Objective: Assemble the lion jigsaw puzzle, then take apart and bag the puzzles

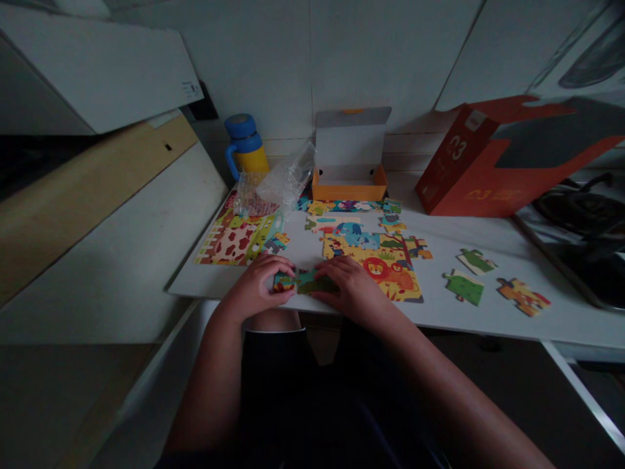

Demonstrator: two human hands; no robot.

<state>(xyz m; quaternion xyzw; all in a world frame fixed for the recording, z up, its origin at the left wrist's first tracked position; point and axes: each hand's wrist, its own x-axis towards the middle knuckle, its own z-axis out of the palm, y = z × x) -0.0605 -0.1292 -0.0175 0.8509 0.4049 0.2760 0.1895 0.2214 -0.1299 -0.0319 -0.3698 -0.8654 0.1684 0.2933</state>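
Near the table's front edge, my left hand point(261, 284) has thumb and fingers closed on a colourful puzzle piece point(284, 283). Touching its right side is a green puzzle piece point(308, 281), partly covered by my right hand point(347, 284), whose fingers and thumb grip it. The two pieces lie flat, edge to edge or nearly so; I cannot tell whether they interlock. Just beyond my right hand spreads a partly joined animal puzzle point(375, 241) with elephants and lions. A loose piece point(277, 242) lies beyond my left hand.
An illustrated sheet with a cow-like pattern point(234, 238) lies left, under clear plastic wrap point(288, 179). Behind stand a blue and yellow bottle point(249, 146), an open orange box point(349, 191) and a large red box point(473, 185). Loose pieces point(463, 286) lie right, before a stove point(586, 228).
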